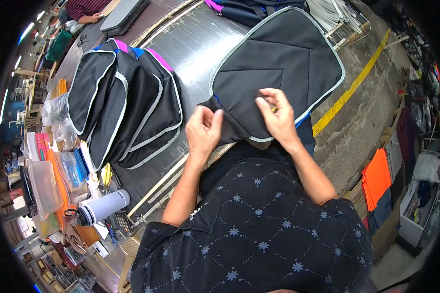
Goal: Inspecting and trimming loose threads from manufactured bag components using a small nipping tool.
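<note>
A black padded fabric panel (274, 56) with stitched lines and light grey edge binding lies across the table edge and my lap. My left hand (202, 134) is closed, pinching a folded black corner (230, 126) at the panel's near left. Over the panel's lower middle, my right hand (280, 122) curls its fingers around a small dark and yellow thing (273, 106), mostly hidden by the fingers. A bit of blue fabric shows along the panel's near right edge. To the left stands a pile of similar black bound pieces (110, 105) with pink and blue parts.
A grey bottle (105, 206) stands at the lower left beside a calculator (121, 222) and plastic folders (46, 183). Another person's hand (90, 19) is at the far left table. Orange sheets (376, 179) hang at right; a yellow line (352, 90) crosses the floor.
</note>
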`<state>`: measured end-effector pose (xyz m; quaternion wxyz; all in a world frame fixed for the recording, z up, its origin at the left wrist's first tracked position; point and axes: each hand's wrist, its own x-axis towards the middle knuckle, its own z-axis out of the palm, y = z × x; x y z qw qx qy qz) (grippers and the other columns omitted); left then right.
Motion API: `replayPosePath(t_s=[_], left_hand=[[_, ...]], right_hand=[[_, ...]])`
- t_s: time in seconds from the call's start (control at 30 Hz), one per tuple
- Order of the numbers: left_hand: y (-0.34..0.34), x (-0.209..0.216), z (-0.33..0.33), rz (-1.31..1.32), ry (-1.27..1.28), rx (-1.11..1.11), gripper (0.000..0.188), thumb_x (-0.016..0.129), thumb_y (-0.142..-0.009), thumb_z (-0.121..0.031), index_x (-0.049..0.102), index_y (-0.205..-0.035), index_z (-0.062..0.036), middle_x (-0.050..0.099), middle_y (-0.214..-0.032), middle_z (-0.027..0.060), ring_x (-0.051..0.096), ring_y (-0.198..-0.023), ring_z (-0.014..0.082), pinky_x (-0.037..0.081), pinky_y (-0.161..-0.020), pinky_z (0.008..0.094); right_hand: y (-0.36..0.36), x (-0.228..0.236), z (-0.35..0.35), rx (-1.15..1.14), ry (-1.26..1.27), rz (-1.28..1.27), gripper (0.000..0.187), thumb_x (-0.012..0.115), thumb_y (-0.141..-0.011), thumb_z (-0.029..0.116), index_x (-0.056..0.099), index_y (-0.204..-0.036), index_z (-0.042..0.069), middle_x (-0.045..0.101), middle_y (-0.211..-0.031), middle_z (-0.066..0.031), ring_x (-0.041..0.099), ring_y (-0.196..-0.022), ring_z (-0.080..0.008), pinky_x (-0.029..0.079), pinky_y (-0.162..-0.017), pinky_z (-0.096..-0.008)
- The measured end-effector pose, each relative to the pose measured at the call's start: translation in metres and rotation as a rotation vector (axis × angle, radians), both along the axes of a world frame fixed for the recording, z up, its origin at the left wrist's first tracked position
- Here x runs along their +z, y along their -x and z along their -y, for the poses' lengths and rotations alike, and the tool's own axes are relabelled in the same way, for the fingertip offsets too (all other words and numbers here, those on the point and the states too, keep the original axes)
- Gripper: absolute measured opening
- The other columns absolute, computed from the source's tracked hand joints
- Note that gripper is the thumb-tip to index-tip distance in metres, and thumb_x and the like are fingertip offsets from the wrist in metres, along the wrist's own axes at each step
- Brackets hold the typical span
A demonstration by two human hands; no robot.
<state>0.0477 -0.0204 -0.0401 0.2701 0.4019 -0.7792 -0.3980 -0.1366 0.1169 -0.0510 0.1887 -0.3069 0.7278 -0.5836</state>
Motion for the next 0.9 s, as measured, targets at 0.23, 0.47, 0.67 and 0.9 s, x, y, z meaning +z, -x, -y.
replayPosePath(t_s=[0.23, 0.47, 0.67, 0.9], left_hand=[[0.005, -0.033, -0.021, 0.176, -0.097, -0.126, 0.044, 0.077, -0.100, -0.036, 0.061, -0.077, -0.0024, 0.055, -0.060, 0.0041, 0.051, -0.055, 0.0105, 0.041, -0.052, 0.0360], [0.011, -0.036, 0.001, -0.407, -0.691, -0.233, 0.019, 0.069, -0.108, -0.024, 0.067, -0.105, -0.0049, 0.065, -0.085, -0.0021, 0.055, -0.066, 0.0063, 0.045, -0.065, 0.0230], [0.016, -0.010, 0.032, -0.561, -0.649, -0.211, 0.017, 0.069, -0.108, -0.024, 0.066, -0.104, -0.0076, 0.067, -0.088, -0.0019, 0.058, -0.066, 0.0069, 0.047, -0.065, 0.0224], [0.010, -0.014, 0.027, -0.487, -0.744, -0.028, 0.019, 0.075, -0.104, -0.025, 0.066, -0.108, -0.0088, 0.070, -0.088, -0.0025, 0.069, -0.074, 0.0079, 0.050, -0.066, 0.0213]], right_hand=[[0.019, -0.028, -0.081, -0.199, 0.000, 0.012, 0.022, 0.084, -0.097, 0.013, 0.063, -0.102, 0.006, 0.056, -0.089, 0.0101, 0.039, -0.071, 0.0016, 0.035, -0.062, -0.0180], [0.045, -0.055, -0.093, -0.296, 0.226, 0.208, 0.029, 0.084, -0.097, 0.013, 0.055, -0.092, 0.011, 0.045, -0.080, 0.0123, 0.037, -0.068, 0.0006, 0.030, -0.060, -0.0190], [0.050, -0.021, -0.029, -0.171, 0.156, -0.043, 0.031, 0.087, -0.092, 0.009, 0.057, -0.101, 0.007, 0.055, -0.087, 0.0068, 0.048, -0.077, -0.0041, 0.042, -0.066, -0.0239], [0.027, 0.038, -0.020, -0.032, -0.298, -0.307, 0.044, 0.080, -0.096, 0.030, 0.061, -0.128, 0.005, 0.067, -0.089, -0.0130, 0.064, -0.073, -0.0238, 0.053, -0.070, -0.0389]])
